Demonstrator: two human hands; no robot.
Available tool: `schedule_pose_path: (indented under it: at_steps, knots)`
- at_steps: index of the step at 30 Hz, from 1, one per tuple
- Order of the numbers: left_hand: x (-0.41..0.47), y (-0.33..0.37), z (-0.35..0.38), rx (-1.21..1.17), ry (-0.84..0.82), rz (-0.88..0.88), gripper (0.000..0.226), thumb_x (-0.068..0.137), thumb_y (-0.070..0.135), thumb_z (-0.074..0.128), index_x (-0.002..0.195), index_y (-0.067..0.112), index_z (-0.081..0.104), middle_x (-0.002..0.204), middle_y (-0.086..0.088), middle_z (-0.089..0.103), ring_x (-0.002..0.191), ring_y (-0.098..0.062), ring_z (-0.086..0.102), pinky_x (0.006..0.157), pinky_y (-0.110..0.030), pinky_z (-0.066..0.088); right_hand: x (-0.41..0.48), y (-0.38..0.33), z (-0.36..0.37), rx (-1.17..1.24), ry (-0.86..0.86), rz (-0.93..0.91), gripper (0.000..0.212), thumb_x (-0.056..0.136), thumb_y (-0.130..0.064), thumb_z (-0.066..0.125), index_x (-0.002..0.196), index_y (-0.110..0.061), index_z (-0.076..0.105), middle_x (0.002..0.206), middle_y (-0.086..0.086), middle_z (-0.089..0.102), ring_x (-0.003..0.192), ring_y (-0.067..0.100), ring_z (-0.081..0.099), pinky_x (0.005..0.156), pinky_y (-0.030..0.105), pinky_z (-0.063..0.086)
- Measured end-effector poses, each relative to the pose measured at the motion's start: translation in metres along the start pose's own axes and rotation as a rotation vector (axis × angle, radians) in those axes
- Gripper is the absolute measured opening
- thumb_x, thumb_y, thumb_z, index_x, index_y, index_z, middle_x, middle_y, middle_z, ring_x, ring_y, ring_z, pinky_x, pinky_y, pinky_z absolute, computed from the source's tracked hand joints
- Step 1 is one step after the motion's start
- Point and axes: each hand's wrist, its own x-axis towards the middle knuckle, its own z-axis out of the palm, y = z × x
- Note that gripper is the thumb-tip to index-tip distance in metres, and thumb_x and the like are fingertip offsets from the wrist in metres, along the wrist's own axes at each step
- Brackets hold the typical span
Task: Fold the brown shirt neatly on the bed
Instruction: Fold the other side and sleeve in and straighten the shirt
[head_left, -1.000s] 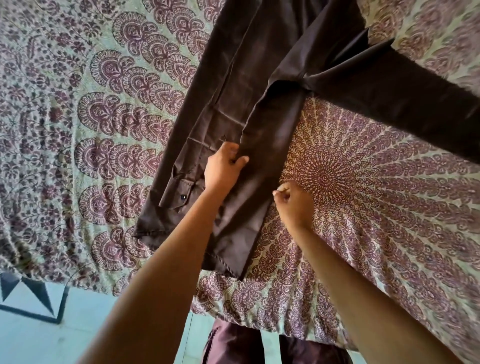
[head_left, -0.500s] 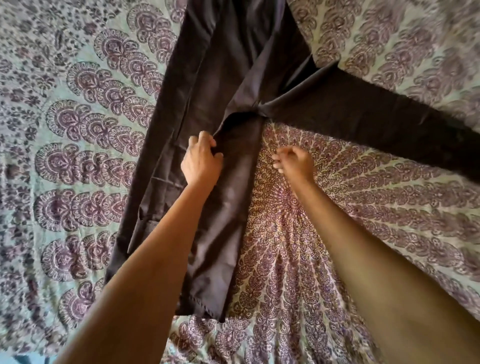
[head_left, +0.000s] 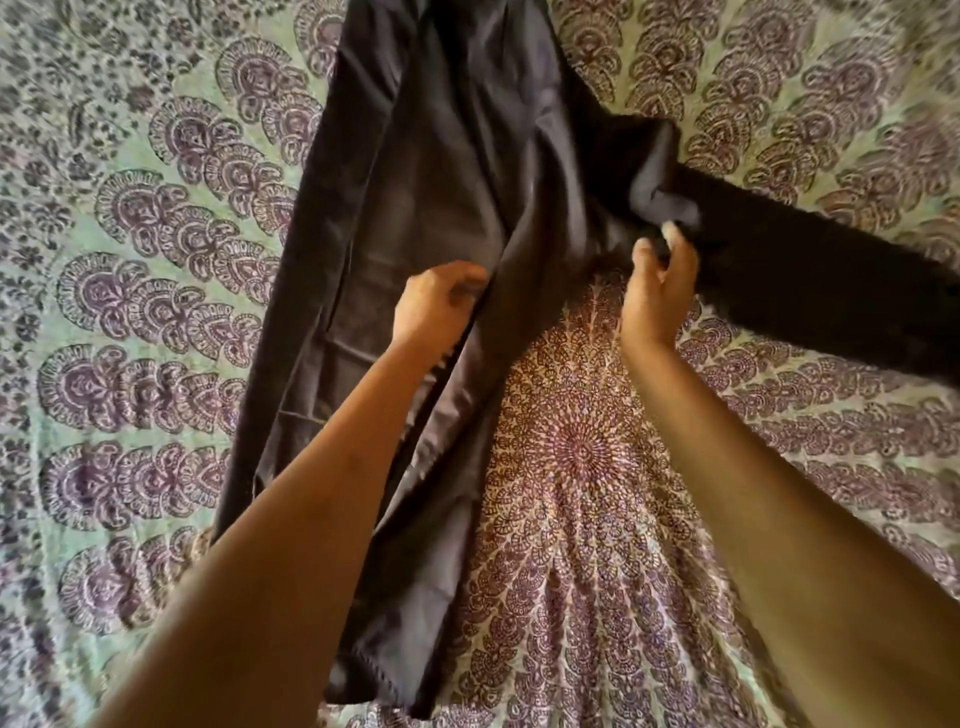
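Pinching a folded edge of the brown shirt (head_left: 441, 156) at centre, the left hand (head_left: 436, 306) has fingers curled on cloth. The right hand (head_left: 657, 293) pinches fabric at the sleeve (head_left: 810, 286) root, at its 2 o'clock. Shirt lies on the bedsheet (head_left: 576, 467) from 12 to 7 o'clock, sleeve out toward 3.

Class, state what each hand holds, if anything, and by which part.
Left hand grips the brown shirt by its folded edge; right hand pinches it where the outstretched sleeve joins the body.

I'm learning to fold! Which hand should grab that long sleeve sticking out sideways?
Probably the right hand: it is right beside the sleeve where it joins the brown shirt. The left hand grips the shirt's folded edge, farther away.
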Motion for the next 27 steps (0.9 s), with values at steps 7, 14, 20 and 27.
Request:
schedule_pose_path:
  at_steps: [7, 14, 20, 27]
  knots:
    - [-0.027, 0.007, 0.007, 0.132, -0.081, 0.097, 0.071, 0.072, 0.045, 0.073, 0.133, 0.024, 0.042, 0.124, -0.004, 0.047, 0.108, -0.016, 0.052, 0.082, -0.038, 0.048, -0.012, -0.009, 0.034, 0.088, -0.238, -0.064, 0.061, 0.078, -0.012, 0.057, 0.136, -0.005, 0.039, 0.140, 0.010, 0.042, 0.123, 0.015, 0.044, 0.103, 0.029, 0.039]
    - [-0.054, -0.012, 0.001, 0.144, 0.286, -0.013, 0.040, 0.082, 0.005, 0.048, 0.121, 0.015, 0.047, 0.104, -0.003, 0.064, 0.085, -0.033, 0.062, 0.062, -0.034, 0.039, -0.016, -0.046, 0.060, 0.241, -0.463, -0.026, 0.065, 0.083, 0.000, 0.054, 0.142, -0.007, 0.027, 0.147, 0.011, 0.029, 0.130, 0.015, 0.035, 0.104, 0.026, 0.040]
    - [-0.052, 0.005, 0.003, 0.162, 0.189, -0.008, 0.055, 0.085, 0.045, 0.059, 0.130, 0.022, 0.038, 0.125, 0.002, 0.051, 0.100, -0.021, 0.061, 0.069, -0.037, 0.046, -0.015, -0.060, 0.062, 0.035, -0.779, -0.148, 0.074, 0.085, 0.012, 0.042, 0.147, -0.015, 0.011, 0.146, 0.001, 0.021, 0.116, 0.022, 0.039, 0.088, 0.026, 0.038]
    - [-0.005, 0.007, -0.008, -0.213, 0.426, -0.280, 0.028, 0.087, 0.018, 0.056, 0.115, 0.016, 0.056, 0.105, -0.001, 0.067, 0.098, -0.021, 0.062, 0.079, -0.024, 0.042, -0.021, -0.028, 0.055, -0.267, -0.460, -0.510, 0.060, 0.080, 0.001, 0.053, 0.136, -0.003, 0.033, 0.111, 0.010, 0.063, 0.099, 0.020, 0.062, 0.081, 0.025, 0.051]
